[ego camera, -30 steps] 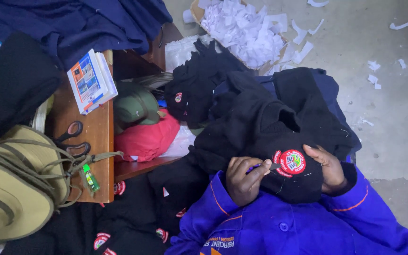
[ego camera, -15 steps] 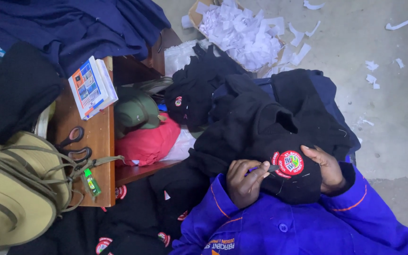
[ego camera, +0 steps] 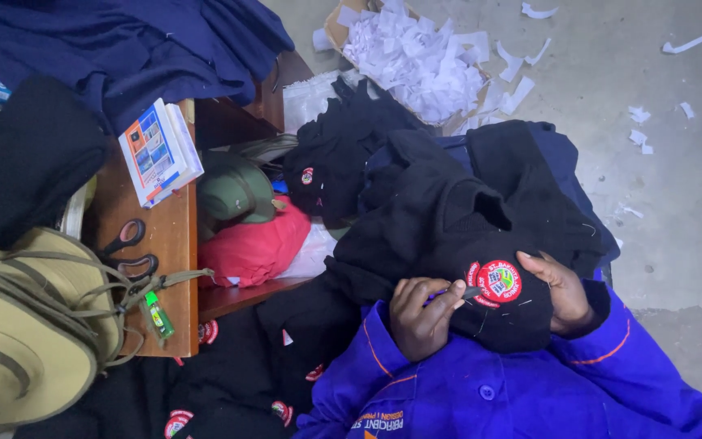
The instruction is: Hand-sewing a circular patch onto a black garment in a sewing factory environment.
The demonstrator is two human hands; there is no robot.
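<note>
A left hand [ego camera: 422, 313] pinches a small dark tool, closed grip, its tip at the edge of a round red embroidered badge [ego camera: 495, 282] on a black cap [ego camera: 481, 305]. Just beyond, the right hand [ego camera: 564, 291] cups the cap, holding the cloth firm. Short, careful strokes at the edge look wisest. Farther off, scissors [ego camera: 127, 250] lie on the wooden surface [ego camera: 174, 236].

The person wears a bright blue jacket [ego camera: 481, 390] with orange piping and buttons.
</note>
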